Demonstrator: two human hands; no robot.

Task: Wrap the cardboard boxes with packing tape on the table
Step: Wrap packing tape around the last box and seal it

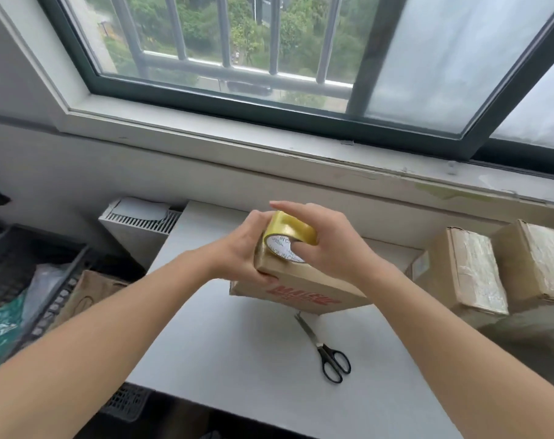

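Just under right hand [328, 245], tape roll [289, 230]

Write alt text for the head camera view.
A person's left hand grips the end of a red-printed cardboard box while the right hand holds a yellow tape roll on its top, over a white table. Black scissors lie nearer the person, and taped boxes stand at the right.

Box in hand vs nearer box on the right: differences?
The held box is tilted, gripped by the left hand; the nearer right box rests flat, untouched. The held box shows red print on bare cardboard; the nearer right box has glossy tape across its top. The right hand holds the tape roll on the held box only. Both are brown cardboard.
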